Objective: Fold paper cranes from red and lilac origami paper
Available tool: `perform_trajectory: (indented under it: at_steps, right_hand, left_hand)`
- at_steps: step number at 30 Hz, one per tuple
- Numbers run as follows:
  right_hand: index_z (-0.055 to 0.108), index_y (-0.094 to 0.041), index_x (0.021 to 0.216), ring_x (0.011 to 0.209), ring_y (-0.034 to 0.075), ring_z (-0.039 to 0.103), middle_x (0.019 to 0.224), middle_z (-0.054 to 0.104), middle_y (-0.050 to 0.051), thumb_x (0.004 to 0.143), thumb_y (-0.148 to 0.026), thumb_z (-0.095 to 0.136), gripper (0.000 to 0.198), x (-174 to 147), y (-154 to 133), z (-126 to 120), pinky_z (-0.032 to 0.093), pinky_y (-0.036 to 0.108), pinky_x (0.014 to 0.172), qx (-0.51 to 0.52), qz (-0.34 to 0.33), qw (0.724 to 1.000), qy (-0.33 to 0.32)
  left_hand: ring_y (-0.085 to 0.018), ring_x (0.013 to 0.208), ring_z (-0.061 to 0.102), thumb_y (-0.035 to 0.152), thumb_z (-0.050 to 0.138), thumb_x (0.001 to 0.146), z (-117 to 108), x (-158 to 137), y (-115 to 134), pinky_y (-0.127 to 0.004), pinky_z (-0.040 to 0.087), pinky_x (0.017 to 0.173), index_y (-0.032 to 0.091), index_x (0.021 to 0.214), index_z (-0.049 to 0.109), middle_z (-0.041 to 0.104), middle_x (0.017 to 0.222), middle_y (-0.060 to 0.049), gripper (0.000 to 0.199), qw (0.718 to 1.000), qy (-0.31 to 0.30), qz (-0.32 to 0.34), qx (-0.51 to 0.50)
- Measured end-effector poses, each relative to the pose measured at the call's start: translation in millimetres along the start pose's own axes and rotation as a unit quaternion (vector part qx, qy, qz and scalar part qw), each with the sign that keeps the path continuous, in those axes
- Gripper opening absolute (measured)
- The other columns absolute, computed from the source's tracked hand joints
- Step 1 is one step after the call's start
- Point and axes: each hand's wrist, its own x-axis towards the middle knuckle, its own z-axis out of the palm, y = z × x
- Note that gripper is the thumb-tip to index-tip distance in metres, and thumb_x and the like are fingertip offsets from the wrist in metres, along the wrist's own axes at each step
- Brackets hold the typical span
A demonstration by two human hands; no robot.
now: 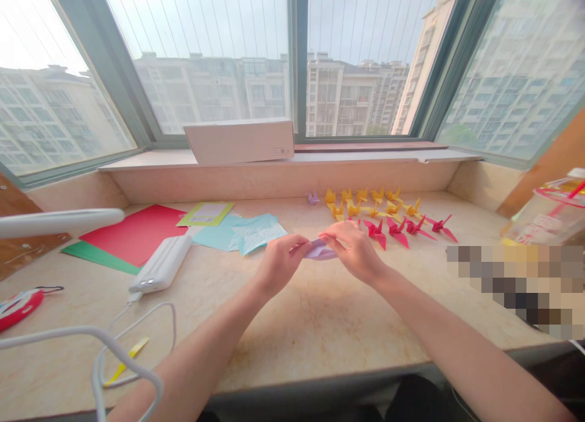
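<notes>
A folded piece of purple paper [321, 250] is held up over the stone ledge between both hands. My left hand [284, 259] pinches its left end between thumb and fingers. At the other end my right hand [355, 246] grips it, with the fingers covering part of the paper, so its exact folds are hidden. Just beyond the right hand stand red paper cranes [397, 230] in a row. Behind those are rows of yellow paper cranes [362, 195], with one small purple paper crane [313, 197] at their left.
Light blue paper [258, 232], a red sheet [141, 233] and a green sheet [103, 256] lie left. Near them are a white power bank [162, 263] with a cable and a red-handled tool [22, 308]. A white box [240, 142] sits on the sill; a plastic cup [548, 212] stands right.
</notes>
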Motion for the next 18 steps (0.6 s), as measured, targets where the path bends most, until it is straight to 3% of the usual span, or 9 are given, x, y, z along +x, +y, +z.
perform_trajectory:
  at_steps: [3,7,11,15,18]
  right_hand:
    - [0.064,-0.025,0.117,0.117,0.026,0.058,0.125,0.063,0.009,0.096,-0.029,0.056,0.023,-2,-1,-1,0.040,0.045,0.100,-0.005,-0.007,0.998,0.065]
    - [0.059,-0.028,0.125,0.126,0.028,0.051,0.137,0.052,0.011,0.089,-0.035,0.066,0.036,-5,-6,2,0.041,0.048,0.107,0.027,0.003,0.997,0.073]
    - [0.058,-0.030,0.124,0.127,0.028,0.051,0.136,0.051,0.010,0.089,-0.037,0.066,0.037,-5,-9,10,0.048,0.047,0.101,0.101,0.052,0.990,0.088]
    - [0.065,-0.027,0.113,0.102,0.023,0.064,0.124,0.058,0.009,0.091,-0.037,0.063,0.024,-5,-9,13,0.057,0.039,0.082,0.197,0.101,0.973,0.063]
    - [0.072,-0.025,0.100,0.089,0.019,0.065,0.116,0.058,0.008,0.090,-0.034,0.065,0.015,-7,-11,14,0.057,0.036,0.079,0.198,0.126,0.970,0.057]
  left_hand:
    - [-0.018,0.071,0.064,0.038,0.062,0.088,0,2,0,-0.027,0.043,0.066,0.017,0.078,0.068,0.070,0.073,-0.004,0.024,0.984,0.021,-0.111,-0.135]
    - [-0.018,0.071,0.067,0.044,0.065,0.086,3,0,4,-0.024,0.041,0.058,0.019,0.106,0.057,0.072,0.082,-0.005,0.033,0.919,0.010,-0.192,-0.344]
    - [-0.017,0.070,0.069,0.042,0.072,0.082,9,-6,14,-0.022,0.042,0.058,0.024,0.107,0.048,0.073,0.090,-0.003,0.039,0.882,-0.029,-0.160,-0.443]
    - [-0.020,0.084,0.069,0.041,0.068,0.086,13,-11,21,-0.028,0.049,0.069,0.018,0.094,0.055,0.072,0.092,-0.007,0.027,0.866,-0.081,-0.124,-0.478]
    - [-0.022,0.089,0.068,0.049,0.061,0.088,15,-12,22,-0.032,0.050,0.075,0.016,0.092,0.059,0.071,0.093,-0.009,0.033,0.855,-0.076,-0.130,-0.496]
